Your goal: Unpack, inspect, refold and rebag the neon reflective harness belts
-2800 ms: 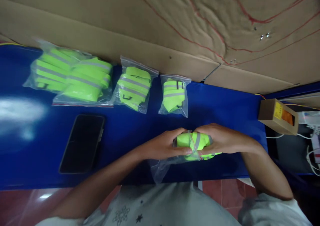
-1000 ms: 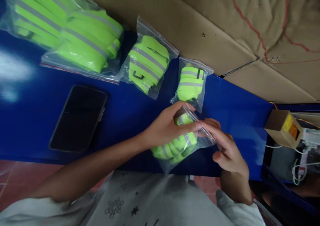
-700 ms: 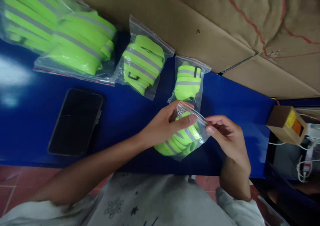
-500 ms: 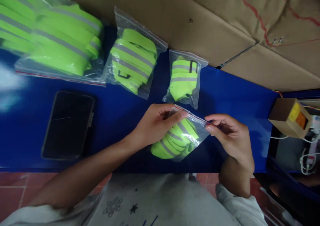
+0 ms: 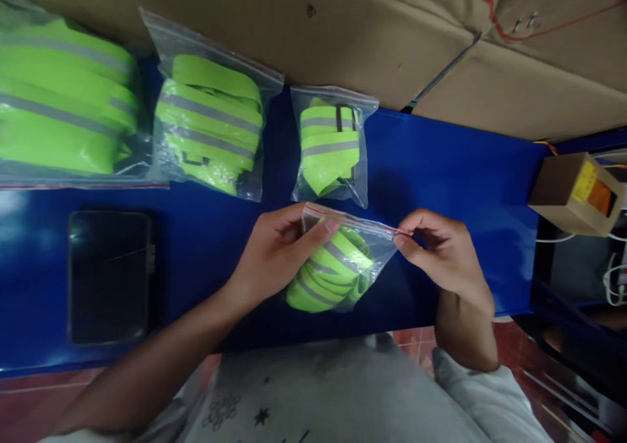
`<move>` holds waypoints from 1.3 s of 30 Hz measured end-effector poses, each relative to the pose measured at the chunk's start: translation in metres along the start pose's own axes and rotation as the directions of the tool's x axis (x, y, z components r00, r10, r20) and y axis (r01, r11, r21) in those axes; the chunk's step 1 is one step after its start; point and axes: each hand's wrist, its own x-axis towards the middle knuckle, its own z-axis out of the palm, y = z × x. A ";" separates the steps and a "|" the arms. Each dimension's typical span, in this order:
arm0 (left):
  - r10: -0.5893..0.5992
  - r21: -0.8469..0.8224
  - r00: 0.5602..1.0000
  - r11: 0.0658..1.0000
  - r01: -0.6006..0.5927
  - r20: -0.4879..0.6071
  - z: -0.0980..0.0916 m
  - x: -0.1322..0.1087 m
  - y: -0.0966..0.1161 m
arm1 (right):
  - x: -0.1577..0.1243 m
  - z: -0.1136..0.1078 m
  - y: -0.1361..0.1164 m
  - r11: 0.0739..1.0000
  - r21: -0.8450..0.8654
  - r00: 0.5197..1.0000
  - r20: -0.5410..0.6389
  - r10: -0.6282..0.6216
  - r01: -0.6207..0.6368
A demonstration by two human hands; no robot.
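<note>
Near front edge of blue table (image 5: 441, 162), clear plastic bag of neon-green reflective straps (image 5: 337, 266) — mouth left-to-right, ends pinched by left hand (image 5: 277, 257), right hand (image 5: 443, 257).

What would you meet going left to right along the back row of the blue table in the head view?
Big bag of green bands → medium bag → small bag → cardboard box.

The blue table (image 5: 470, 168) is bare from the right hand (image 5: 441, 260) to the box (image 5: 573, 191); bags (image 5: 330, 146) and a phone (image 5: 108, 276) crowd the left.
</note>
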 end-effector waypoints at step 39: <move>-0.055 0.118 0.985 0.992 0.036 0.165 0.014 -0.002 -0.018 | 0.005 0.019 0.001 0.981 -0.036 0.962 0.208 -0.179 0.190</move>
